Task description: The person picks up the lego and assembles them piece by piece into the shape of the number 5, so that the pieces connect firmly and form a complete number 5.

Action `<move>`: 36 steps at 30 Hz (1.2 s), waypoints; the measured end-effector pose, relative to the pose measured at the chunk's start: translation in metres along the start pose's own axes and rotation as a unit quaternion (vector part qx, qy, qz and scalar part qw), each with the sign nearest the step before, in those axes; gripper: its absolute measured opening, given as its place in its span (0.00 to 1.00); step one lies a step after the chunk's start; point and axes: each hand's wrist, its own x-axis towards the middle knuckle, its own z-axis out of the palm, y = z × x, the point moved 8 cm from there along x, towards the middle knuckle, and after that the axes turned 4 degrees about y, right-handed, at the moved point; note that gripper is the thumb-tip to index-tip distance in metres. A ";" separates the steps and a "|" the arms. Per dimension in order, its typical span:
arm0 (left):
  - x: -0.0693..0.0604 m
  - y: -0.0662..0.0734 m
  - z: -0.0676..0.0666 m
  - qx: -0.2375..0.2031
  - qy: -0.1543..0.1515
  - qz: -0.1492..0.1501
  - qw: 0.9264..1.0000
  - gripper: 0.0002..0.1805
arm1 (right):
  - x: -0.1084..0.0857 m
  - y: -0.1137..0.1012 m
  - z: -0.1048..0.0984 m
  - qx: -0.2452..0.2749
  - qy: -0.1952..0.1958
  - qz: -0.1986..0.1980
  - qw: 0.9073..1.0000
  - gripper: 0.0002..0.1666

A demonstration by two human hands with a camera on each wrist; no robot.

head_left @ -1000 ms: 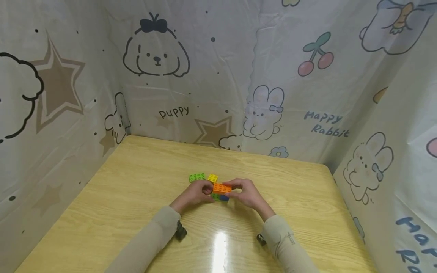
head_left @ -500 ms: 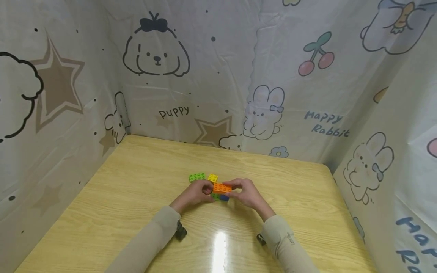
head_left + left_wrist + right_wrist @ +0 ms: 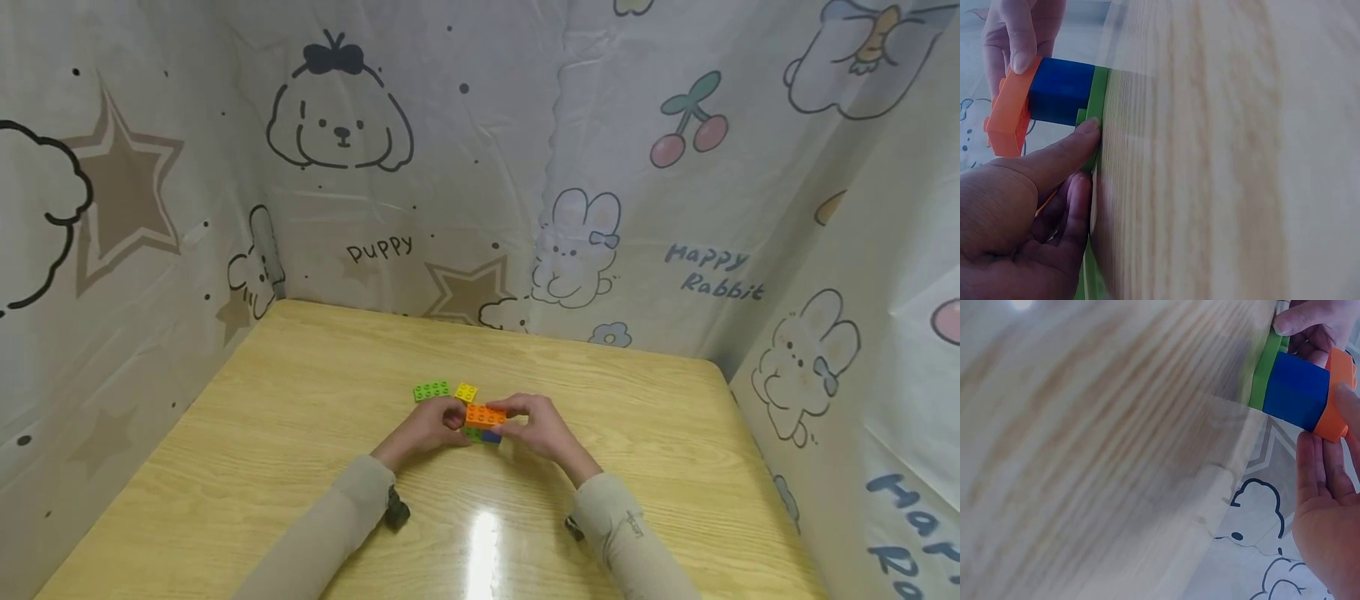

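Note:
An orange brick [image 3: 485, 416] sits on top of a blue brick [image 3: 1063, 90], which stands on a flat green brick [image 3: 1266, 370] on the table. The right hand [image 3: 537, 427] pinches the orange brick at its right end, thumb on the near side and fingers behind. With thumb and fingers the left hand [image 3: 428, 427] grips the left end of the green brick, low at the tabletop. In the left wrist view the orange brick reaches out past the blue one, over the left hand [image 3: 1029, 206].
Behind the left hand lie a light green brick [image 3: 431, 391] and a small yellow brick [image 3: 466, 392]. The wooden table [image 3: 315, 358] is bordered by printed cloth [image 3: 480, 167] at the back and sides. A dark wrist device [image 3: 397, 508] is by the left sleeve.
The head view has shifted very slightly. Both hands keep their places on the bricks, and the stack stands as before.

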 end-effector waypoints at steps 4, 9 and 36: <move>-0.001 0.001 0.000 -0.001 0.003 0.000 1.000 0.16 | 0.000 0.000 0.000 -0.003 0.002 0.000 1.000 0.20; 0.000 0.001 0.000 -0.002 0.002 0.002 1.000 0.17 | 0.001 0.000 0.001 -0.011 0.003 0.010 1.000 0.20; 0.001 0.000 0.000 0.008 0.003 0.011 1.000 0.15 | 0.001 0.001 0.001 -0.013 -0.006 0.005 1.000 0.21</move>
